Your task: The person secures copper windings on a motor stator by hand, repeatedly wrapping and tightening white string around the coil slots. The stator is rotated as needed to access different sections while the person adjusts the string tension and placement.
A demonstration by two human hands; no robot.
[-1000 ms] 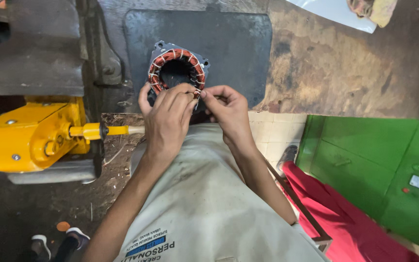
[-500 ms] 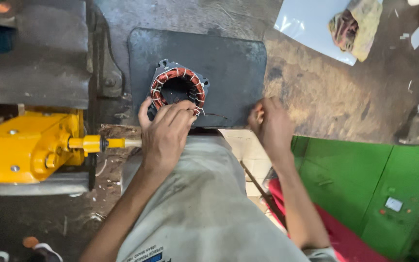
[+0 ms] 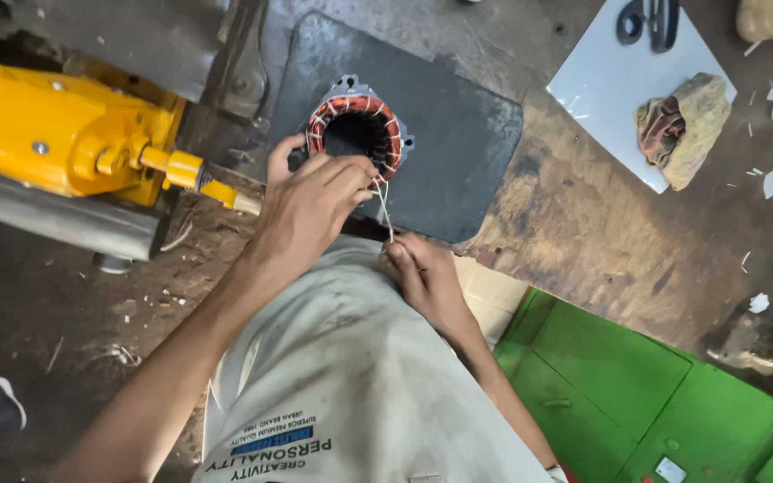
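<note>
A round motor stator (image 3: 357, 132) with copper-coloured windings lies on a dark grey mat (image 3: 458, 152) on the worn bench. My left hand (image 3: 310, 210) rests against the stator's near edge, fingers pinched on a thin white thread (image 3: 386, 210). The thread runs down from the stator to my right hand (image 3: 422, 277), which is closed on its lower end just below the mat's edge, over my lap.
A yellow machine (image 3: 64, 130) with a protruding shaft stands at the left. A white sheet (image 3: 637, 89) at the back right carries a crumpled rag (image 3: 682, 121) and scissors (image 3: 646, 18). A green box (image 3: 637, 394) sits at the lower right.
My right hand swung out to the right, then came back under the stator and now pulls the thread taut. My left hand stayed at the stator. The camera view has shifted.
</note>
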